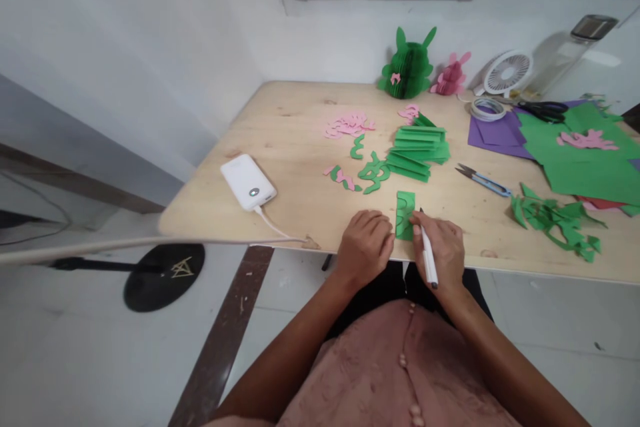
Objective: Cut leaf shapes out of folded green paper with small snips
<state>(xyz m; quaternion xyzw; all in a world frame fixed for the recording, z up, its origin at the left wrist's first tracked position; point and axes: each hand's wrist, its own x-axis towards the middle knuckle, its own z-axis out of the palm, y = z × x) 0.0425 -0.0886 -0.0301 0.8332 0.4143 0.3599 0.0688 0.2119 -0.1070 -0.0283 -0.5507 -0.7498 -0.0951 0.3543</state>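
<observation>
A small green paper strip (405, 213) with curved dark lines drawn on it lies near the table's front edge, between my two hands. My left hand (367, 240) rests at the strip's left side, its fingers curled in, and no object shows in it. In my right hand (443, 247) a white pen (429, 257) with dark ends is held slantwise, while the fingertips touch the strip's right edge. Beyond the hands are green cut-out shapes (375, 172), mixed pink and green pieces (343, 178) and a stack of folded green paper (417, 150).
Blue-handled thread snips (483, 180), green scraps (555, 220) and coloured sheets (575, 153) lie to the right, with black scissors (543, 110) and tape (487, 109). Behind stand green (409, 67) and pink paper figures (451, 75) and a fan (507, 72). A cabled power bank (247, 181) lies left.
</observation>
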